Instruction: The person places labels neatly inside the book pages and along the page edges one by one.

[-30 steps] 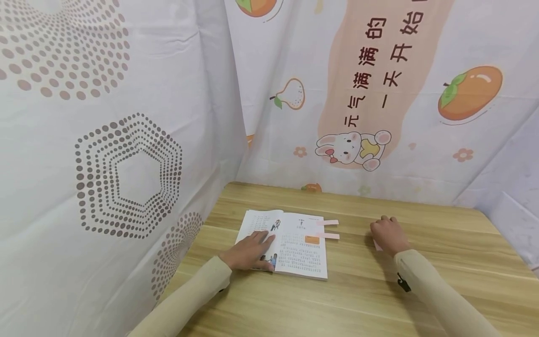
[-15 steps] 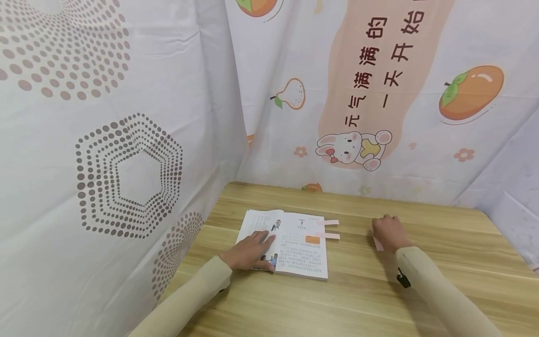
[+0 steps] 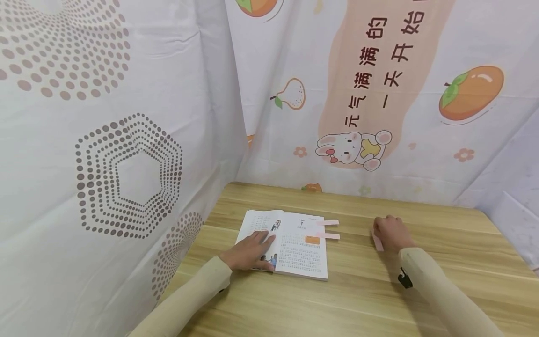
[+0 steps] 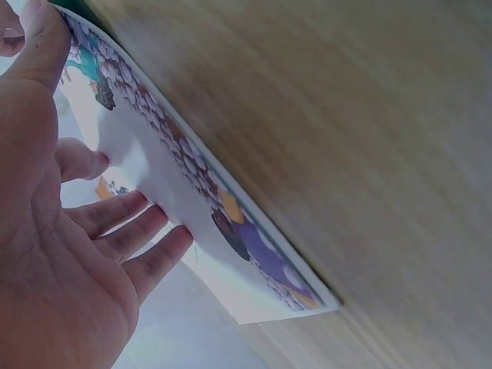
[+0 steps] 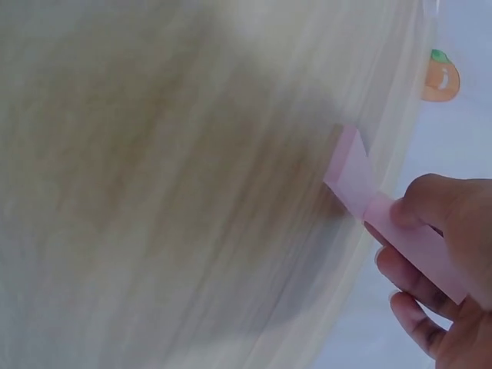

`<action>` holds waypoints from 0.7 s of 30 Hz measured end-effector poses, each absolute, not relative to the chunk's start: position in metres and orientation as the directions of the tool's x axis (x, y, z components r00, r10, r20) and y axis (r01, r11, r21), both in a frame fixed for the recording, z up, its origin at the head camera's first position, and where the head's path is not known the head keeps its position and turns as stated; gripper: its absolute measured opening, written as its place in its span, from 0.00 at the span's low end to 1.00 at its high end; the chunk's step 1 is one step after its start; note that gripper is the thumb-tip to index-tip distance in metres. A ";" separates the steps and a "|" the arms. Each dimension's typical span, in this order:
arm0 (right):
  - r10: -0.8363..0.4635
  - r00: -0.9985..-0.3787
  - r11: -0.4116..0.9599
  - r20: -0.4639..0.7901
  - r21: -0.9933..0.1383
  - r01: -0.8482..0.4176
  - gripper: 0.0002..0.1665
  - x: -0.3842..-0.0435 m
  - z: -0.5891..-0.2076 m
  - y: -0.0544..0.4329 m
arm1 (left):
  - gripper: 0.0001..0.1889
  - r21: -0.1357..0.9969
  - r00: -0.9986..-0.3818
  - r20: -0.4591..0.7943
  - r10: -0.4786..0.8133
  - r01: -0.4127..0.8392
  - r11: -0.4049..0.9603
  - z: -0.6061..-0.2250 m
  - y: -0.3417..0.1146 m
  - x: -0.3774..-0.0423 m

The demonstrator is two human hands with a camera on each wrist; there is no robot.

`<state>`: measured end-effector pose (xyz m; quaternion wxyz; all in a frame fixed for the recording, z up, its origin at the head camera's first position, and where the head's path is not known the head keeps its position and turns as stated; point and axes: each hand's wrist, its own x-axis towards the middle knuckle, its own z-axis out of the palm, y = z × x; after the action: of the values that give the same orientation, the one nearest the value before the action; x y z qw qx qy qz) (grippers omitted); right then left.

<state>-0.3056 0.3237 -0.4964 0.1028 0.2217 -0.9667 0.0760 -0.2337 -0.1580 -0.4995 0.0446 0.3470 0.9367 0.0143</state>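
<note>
An open book [image 3: 301, 262] lies on the wooden table, printed with text and small pictures. My left hand [image 3: 249, 251] rests spread over its left page near the lower edge; in the left wrist view the fingertips [image 4: 178, 240] meet the page. Two pale pink sticky strips [image 3: 330, 236] stick out past the book's right edge. Off to the right, my right hand [image 3: 391, 234] pinches a pink sticky note [image 5: 419, 247] between thumb and fingers. Just beyond the thumb, a thicker pink sticky-note pad [image 5: 350, 171] shows close over the table, meeting the pinched note at an angle.
The wooden table [image 3: 345, 304] reaches back to a white printed curtain [image 3: 269, 154]. Another dotted curtain [image 3: 198, 117] hangs along the left side, close to the left arm. A dark band device [image 3: 405, 279] shows at the right sleeve.
My right hand has shifted slightly to the right, and a little more of the pink sticky note shows below it. The left hand and the book have stayed put.
</note>
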 end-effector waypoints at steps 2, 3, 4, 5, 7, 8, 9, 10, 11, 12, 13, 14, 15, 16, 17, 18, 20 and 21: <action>-0.396 -0.890 0.893 0.225 -0.134 -0.431 0.04 -0.305 -0.494 0.325 | 0.53 0.058 -0.755 -0.075 0.651 0.648 0.759 -0.499 -0.157 -0.233; -0.391 -0.892 0.893 0.226 -0.145 -0.427 0.04 -0.305 -0.493 0.325 | 0.53 0.058 -0.755 -0.075 0.651 0.648 0.759 -0.499 -0.157 -0.233; -0.383 -0.896 0.893 0.226 -0.157 -0.422 0.05 -0.304 -0.492 0.326 | 0.53 0.057 -0.756 -0.076 0.650 0.648 0.759 -0.498 -0.157 -0.233; -0.378 -0.896 0.892 0.234 -0.168 -0.420 0.05 -0.304 -0.491 0.326 | 0.53 0.057 -0.756 -0.076 0.650 0.647 0.760 -0.498 -0.157 -0.233; -0.364 -0.892 0.889 0.268 -0.186 -0.419 0.05 -0.304 -0.491 0.326 | 0.53 0.052 -0.758 -0.077 0.648 0.646 0.762 -0.498 -0.156 -0.233; -0.357 -0.888 0.887 0.290 -0.193 -0.420 0.04 -0.304 -0.491 0.326 | 0.53 0.053 -0.759 -0.080 0.646 0.644 0.763 -0.497 -0.156 -0.233; -0.351 -0.882 0.885 0.314 -0.197 -0.422 0.04 -0.304 -0.491 0.326 | 0.53 0.054 -0.761 -0.082 0.644 0.642 0.765 -0.497 -0.156 -0.234; -0.348 -0.875 0.881 0.337 -0.201 -0.428 0.04 -0.304 -0.491 0.326 | 0.53 0.055 -0.763 -0.084 0.641 0.639 0.767 -0.497 -0.156 -0.234; -0.350 -0.865 0.878 0.359 -0.196 -0.437 0.04 -0.303 -0.491 0.326 | 0.53 0.055 -0.763 -0.087 0.640 0.638 0.768 -0.497 -0.156 -0.234; -0.353 -0.856 0.876 0.377 -0.188 -0.444 0.04 -0.303 -0.491 0.325 | 0.53 0.055 -0.764 -0.090 0.639 0.637 0.769 -0.497 -0.156 -0.234; -0.358 -0.846 0.875 0.395 -0.175 -0.452 0.04 -0.303 -0.491 0.325 | 0.53 0.056 -0.764 -0.094 0.638 0.636 0.770 -0.496 -0.156 -0.233; -0.366 -0.838 0.875 0.403 -0.158 -0.458 0.03 -0.303 -0.492 0.324 | 0.53 0.057 -0.764 -0.097 0.639 0.636 0.769 -0.496 -0.156 -0.233; -0.372 -0.834 0.874 0.407 -0.147 -0.462 0.03 -0.302 -0.492 0.324 | 0.53 0.057 -0.762 -0.094 0.640 0.638 0.768 -0.496 -0.156 -0.233; -0.380 -0.830 0.874 0.410 -0.134 -0.466 0.02 -0.302 -0.492 0.323 | 0.53 0.056 -0.762 -0.096 0.641 0.639 0.767 -0.496 -0.156 -0.233; -0.382 -0.829 0.876 0.409 -0.124 -0.466 0.02 -0.301 -0.493 0.323 | 0.53 0.056 -0.761 -0.098 0.642 0.639 0.767 -0.496 -0.156 -0.232; -0.384 -0.829 0.877 0.407 -0.119 -0.465 0.02 -0.300 -0.493 0.323 | 0.53 0.057 -0.761 -0.100 0.641 0.639 0.767 -0.496 -0.156 -0.232; -0.383 -0.833 0.880 0.399 -0.117 -0.461 0.02 -0.299 -0.493 0.322 | 0.53 0.056 -0.761 -0.099 0.642 0.640 0.767 -0.496 -0.156 -0.232; -0.382 -0.834 0.881 0.398 -0.116 -0.459 0.02 -0.298 -0.493 0.321 | 0.53 0.055 -0.760 -0.097 0.642 0.640 0.766 -0.496 -0.156 -0.232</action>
<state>-0.2978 0.3213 -0.4929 0.1850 0.2207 -0.9520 0.1037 -0.2322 -0.1562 -0.4964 0.0549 0.3417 0.9382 0.0095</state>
